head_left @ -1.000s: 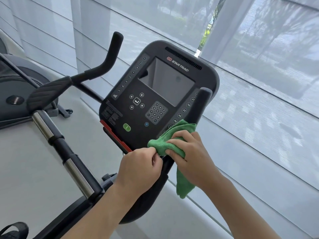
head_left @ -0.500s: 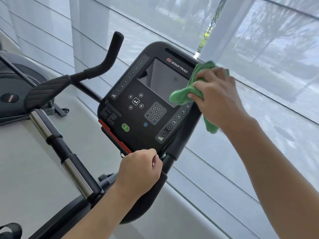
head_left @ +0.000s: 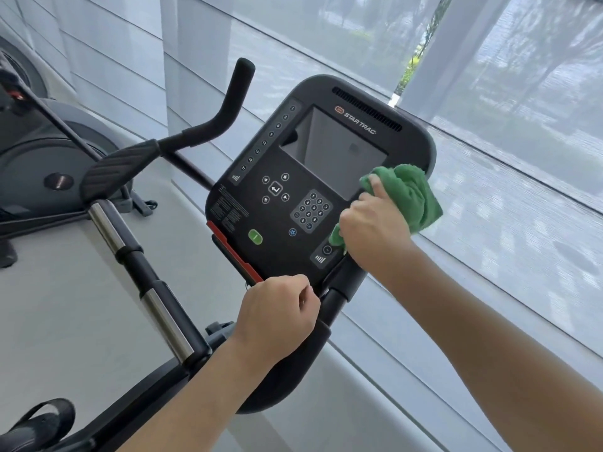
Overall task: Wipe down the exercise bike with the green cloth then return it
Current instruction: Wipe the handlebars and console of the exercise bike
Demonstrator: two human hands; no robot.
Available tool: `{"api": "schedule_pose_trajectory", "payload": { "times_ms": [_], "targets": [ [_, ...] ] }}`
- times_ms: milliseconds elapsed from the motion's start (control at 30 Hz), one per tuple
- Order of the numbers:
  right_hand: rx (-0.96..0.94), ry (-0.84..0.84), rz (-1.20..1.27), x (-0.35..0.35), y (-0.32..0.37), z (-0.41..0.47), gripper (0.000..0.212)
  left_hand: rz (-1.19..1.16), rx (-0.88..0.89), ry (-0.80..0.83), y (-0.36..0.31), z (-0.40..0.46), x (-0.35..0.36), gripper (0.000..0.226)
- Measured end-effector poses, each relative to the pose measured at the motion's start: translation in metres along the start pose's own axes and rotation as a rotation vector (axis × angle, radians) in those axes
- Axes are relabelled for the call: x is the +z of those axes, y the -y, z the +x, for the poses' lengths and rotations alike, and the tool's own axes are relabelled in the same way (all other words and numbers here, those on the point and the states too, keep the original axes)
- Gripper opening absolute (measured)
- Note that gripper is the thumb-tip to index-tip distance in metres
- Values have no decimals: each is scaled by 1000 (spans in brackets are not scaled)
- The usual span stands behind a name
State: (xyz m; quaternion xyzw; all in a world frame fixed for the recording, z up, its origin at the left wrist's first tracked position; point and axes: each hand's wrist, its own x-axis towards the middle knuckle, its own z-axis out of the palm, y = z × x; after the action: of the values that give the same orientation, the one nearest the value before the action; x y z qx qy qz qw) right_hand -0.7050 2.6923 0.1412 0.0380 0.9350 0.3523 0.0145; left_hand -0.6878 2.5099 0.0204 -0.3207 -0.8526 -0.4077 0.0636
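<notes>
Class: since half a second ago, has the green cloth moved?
Yes. The green cloth slid down the console, from its top right corner to its right edge.

green cloth [head_left: 411, 194], black console [head_left: 270, 220], red strip [head_left: 233, 252]

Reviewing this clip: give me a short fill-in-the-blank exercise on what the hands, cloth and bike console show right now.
1. The right hand grips a crumpled cloth whose colour is ____.
2. The cloth lies against the ____ side of the black exercise bike console, as the camera sees it.
3. The left hand is curled at the console's ____ edge.
4. The brand printed above the grey screen reads STAR ____.

Missing words: green; right; bottom; TRAC
</notes>
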Motion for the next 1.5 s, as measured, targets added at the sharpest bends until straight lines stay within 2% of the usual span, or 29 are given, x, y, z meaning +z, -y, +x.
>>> {"api": "schedule_pose_trajectory", "payload": {
  "times_ms": [67, 267, 467, 567, 833, 900, 1000, 1100, 1200, 1233, 1367, 1500],
  "targets": [
    [-22, 84, 50, 15, 12, 0, 28, 3, -2, -6, 1, 0, 0, 32],
    [-7, 93, 166, 21, 21, -2, 18, 4, 43, -31, 0, 0, 0, 33],
    [-35, -3, 378, 30, 33, -30, 32, -4, 46, -76, 0, 0, 1, 34],
    [-18, -101, 479, 36, 39, -44, 30, -3, 54, -68, -1, 0, 0, 33],
    [-62, -186, 660, 34, 36, -72, 31, -1, 66, -111, -3, 1, -1, 31],
    [-76, -266, 716, 29, 32, -82, 30, -12, 64, -134, -5, 1, -2, 33],
    [-52, -490, 783, 17, 15, -98, 32, -5, 73, -161, -6, 1, -2, 35],
    [21, -736, 798, 6, -15, -103, 23, 47, 80, -138, -7, 2, 0, 33],
    [116, -919, 768, 4, -40, -88, 24, 62, 92, -80, -5, 1, 2, 33],
    [142, -924, 761, 7, -42, -80, 25, 64, 91, -62, -5, 1, 2, 33],
    [157, -762, 705, 38, -13, -50, 35, 69, 65, -23, -3, 1, 3, 31],
    [169, -782, 731, 66, 12, -49, 35, 47, 68, -33, -5, -2, 0, 30]
  ]
}}
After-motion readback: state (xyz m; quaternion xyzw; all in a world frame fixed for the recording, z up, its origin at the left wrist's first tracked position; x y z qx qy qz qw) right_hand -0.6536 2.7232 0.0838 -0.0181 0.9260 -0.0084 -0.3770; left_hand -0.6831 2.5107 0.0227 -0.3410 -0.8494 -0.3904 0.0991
